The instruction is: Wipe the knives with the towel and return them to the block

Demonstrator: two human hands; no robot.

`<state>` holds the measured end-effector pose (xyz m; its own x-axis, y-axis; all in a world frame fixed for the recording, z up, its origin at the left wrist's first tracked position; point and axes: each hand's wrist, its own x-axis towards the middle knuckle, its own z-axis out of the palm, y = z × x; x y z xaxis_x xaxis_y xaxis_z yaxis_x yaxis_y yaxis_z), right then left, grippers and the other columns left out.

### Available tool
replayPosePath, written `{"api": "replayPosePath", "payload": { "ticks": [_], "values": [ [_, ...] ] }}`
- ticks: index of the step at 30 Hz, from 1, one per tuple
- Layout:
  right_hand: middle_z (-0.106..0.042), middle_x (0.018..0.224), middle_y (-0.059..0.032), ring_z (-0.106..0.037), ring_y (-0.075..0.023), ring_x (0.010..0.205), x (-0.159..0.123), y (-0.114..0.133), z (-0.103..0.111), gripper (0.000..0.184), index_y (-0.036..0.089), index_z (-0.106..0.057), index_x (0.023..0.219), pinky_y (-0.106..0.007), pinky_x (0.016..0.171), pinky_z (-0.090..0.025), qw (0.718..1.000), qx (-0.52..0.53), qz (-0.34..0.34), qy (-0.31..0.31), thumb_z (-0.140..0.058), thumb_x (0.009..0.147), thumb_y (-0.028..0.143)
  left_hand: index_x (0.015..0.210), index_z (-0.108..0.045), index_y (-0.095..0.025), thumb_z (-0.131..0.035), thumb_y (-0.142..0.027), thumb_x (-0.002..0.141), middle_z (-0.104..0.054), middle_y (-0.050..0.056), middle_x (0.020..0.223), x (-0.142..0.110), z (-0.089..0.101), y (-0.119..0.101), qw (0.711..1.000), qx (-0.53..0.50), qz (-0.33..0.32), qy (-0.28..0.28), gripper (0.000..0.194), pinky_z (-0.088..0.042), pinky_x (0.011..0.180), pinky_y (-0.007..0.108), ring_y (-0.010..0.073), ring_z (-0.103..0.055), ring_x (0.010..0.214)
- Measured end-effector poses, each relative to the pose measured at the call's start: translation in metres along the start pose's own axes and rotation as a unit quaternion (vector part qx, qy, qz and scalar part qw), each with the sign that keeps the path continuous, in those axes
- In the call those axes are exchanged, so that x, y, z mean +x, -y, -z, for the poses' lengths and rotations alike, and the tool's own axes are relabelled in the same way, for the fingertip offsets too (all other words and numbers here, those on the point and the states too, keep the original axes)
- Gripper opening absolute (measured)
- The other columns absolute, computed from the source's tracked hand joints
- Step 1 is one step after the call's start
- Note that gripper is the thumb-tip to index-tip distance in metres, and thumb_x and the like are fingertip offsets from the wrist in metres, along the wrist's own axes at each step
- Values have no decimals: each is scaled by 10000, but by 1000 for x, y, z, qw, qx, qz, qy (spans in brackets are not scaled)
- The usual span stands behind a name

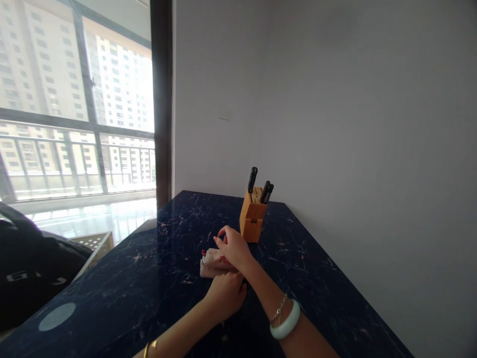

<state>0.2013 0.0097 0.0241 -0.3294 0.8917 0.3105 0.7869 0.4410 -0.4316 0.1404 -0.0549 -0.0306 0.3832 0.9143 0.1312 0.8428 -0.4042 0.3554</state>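
A crumpled pale pink cloth (213, 264) with a small red spot at its left end lies on the dark blue marbled table (179, 308). My right hand (235, 248) is over the cloth's right side, its visible fingers bent and apart, red nails showing. Below it, my left hand (226, 294) is closed beside the cloth's near edge, knuckles up. Its fingertips are turned under, so what they hold, if anything, is hidden. Just behind my right hand stands a wooden knife block (253, 219) with several black-handled knives (252, 179) in its top.
Grey walls (354, 149) border the table at the back and right. A pale round patch (57, 316) marks the table's left side. Beyond that edge are a black bag (33, 268) and a perforated light-coloured piece (95, 242). Large windows (74, 99) fill the left.
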Motion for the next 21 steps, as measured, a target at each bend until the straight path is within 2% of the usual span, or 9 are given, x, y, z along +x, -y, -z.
{"api": "replayPosePath", "payload": {
  "ticks": [3, 6, 8, 10, 13, 16, 18, 21],
  "values": [
    [-586, 873, -26, -550, -152, 833, -12, -23, 15, 234, 217, -501, 918, -236, 681, -369, 999, -4, -18, -28, -338, 889, 383, 944, -621, -246, -431, -257, 773, -679, 60, 868, 1, 20, -2, 1000, 20, 2, -12, 255, -439, 743, 355, 250, -622, 825],
    [-591, 885, -40, -552, -163, 836, -30, -52, 24, 202, 203, -505, 931, -245, 681, -366, 998, -16, -54, -27, -380, 867, 348, 794, -630, -243, -406, -299, 797, -674, 50, 850, 4, 47, 7, 998, 39, 22, -38, 231, -425, 728, 333, 243, -615, 846],
    [-606, 841, -52, -565, -184, 807, -43, -69, 24, 225, 189, -526, 901, -257, 650, -365, 996, -27, -87, -8, -434, 834, 384, 877, -596, -234, -348, -332, 825, -671, 68, 812, 9, 63, 20, 995, 53, 60, -61, 272, -432, 656, 356, 259, -628, 768],
    [-625, 778, -59, -583, -201, 762, -53, -80, 20, 305, 184, -559, 815, -265, 613, -362, 992, -33, -116, 23, -442, 811, 467, 889, -573, -193, -360, -330, 814, -665, 109, 783, 16, 71, 34, 989, 71, 101, -83, 264, -428, 641, 398, 292, -630, 741],
    [-649, 741, -66, -604, -205, 715, -61, -84, 7, 435, 183, -592, 740, -258, 560, -355, 987, -25, -145, 67, -400, 791, 570, 821, -569, -187, -399, -336, 796, -663, 117, 773, 29, 69, 50, 985, 71, 128, -97, 227, -429, 627, 407, 298, -632, 715],
    [-663, 751, -45, -611, -184, 693, -61, -84, -1, 372, 185, -610, 757, -229, 516, -345, 983, -12, -157, 95, -492, 733, 537, 777, -561, -200, -394, -362, 809, -652, 88, 726, 42, 58, 54, 985, 47, 122, -116, 235, -436, 615, 387, 274, -630, 682],
    [-661, 707, -24, -608, -172, 657, -60, -90, 4, 287, 187, -616, 717, -216, 491, -336, 980, -10, -165, 110, -566, 679, 467, 780, -551, -210, -378, -341, 825, -641, 62, 740, 51, 52, 52, 985, 23, 99, -139, 222, -442, 654, 358, 242, -624, 723],
    [-650, 642, -16, -601, -174, 626, -62, -115, 26, 215, 184, -614, 638, -217, 487, -338, 975, -18, -186, 118, -609, 626, 399, 879, -533, -219, -359, -281, 842, -618, 44, 934, 68, 45, 51, 981, -15, 54, -184, 188, -401, 827, 318, 192, -570, 930]
  ]
}}
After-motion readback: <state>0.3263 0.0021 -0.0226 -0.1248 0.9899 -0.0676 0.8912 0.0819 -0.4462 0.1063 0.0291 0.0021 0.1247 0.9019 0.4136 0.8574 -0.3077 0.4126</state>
